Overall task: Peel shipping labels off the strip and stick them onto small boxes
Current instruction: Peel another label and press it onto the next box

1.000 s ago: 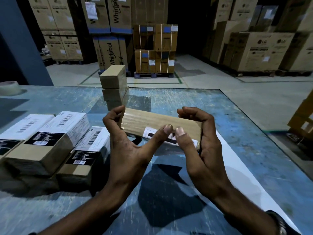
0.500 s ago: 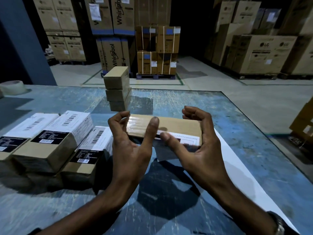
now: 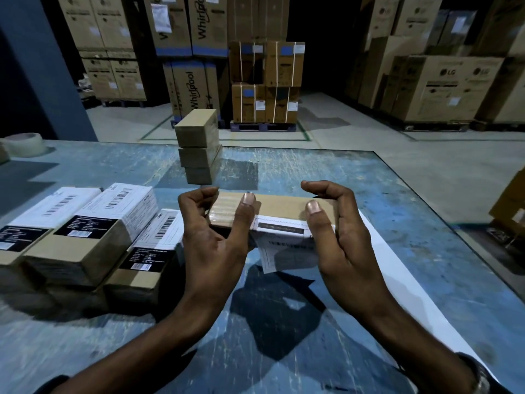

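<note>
Thumbs are pressing the label [image 3: 279, 227] along the small box [image 3: 279, 207], which the left hand [image 3: 216, 237] and right hand [image 3: 338, 237] are clamping; smoothing outward should be flattening the loose near flap.

Small box [image 3: 279, 207] sitting mid-table [image 3: 397, 223] between left hand [image 3: 216, 237] and right hand [image 3: 338, 237] — label [image 3: 284, 240] hanging over its near face. Labelled boxes [image 3: 85, 231] lying to the left; three-box stack [image 3: 199, 150] standing behind; tape roll [image 3: 24, 143] sitting far left — cartons [image 3: 267, 81] standing beyond.
</note>
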Tool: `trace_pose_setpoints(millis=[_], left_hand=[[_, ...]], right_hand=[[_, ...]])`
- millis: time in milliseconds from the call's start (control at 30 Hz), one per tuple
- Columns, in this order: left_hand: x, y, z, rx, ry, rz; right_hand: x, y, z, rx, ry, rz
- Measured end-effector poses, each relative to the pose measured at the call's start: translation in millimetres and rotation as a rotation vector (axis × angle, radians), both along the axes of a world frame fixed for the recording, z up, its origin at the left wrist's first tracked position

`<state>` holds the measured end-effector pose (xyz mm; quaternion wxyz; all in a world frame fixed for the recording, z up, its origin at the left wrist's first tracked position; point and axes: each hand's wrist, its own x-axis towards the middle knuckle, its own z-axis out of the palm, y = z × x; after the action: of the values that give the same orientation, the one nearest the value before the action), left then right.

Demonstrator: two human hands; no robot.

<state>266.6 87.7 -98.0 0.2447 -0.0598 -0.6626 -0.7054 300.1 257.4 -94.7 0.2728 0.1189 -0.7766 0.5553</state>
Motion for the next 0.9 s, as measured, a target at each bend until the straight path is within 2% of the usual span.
trace_pose_setpoints(millis=[233, 300, 400, 533, 633, 800, 900], left_hand=[[-2.7, -7.6, 8.8, 0.127, -0.043, -0.034], [-3.2, -9.7, 9.7, 0.114, -0.039, -0.069], [0.9, -11.6, 14.1, 0.052, -0.04, -0.192], [-1.0, -13.6, 17.0, 0.077, -0.087, -0.254], [-2.6, -15.3, 17.6, 0.131, -0.149, -0.248], [-3.2, -17.7, 17.9, 0.195, -0.236, -0.283], [-1.8, -17.0, 17.3, 0.174, -0.23, -0.29]], right_hand=[[-4.1, 6.0, 5.3, -0.182, -0.178, 0.003], [-7.9, 9.5, 9.8, -0.226, -0.265, -0.017], [-11.0, 15.7, 21.3, -0.431, -0.413, 0.036], [-10.7, 23.0, 29.4, -0.568, -0.488, 0.124], [-11.4, 24.3, 29.9, -0.513, -0.481, 0.186], [-9.6, 27.8, 27.2, -0.303, -0.404, 0.279], [-11.1, 27.8, 26.8, -0.224, -0.375, 0.199]])
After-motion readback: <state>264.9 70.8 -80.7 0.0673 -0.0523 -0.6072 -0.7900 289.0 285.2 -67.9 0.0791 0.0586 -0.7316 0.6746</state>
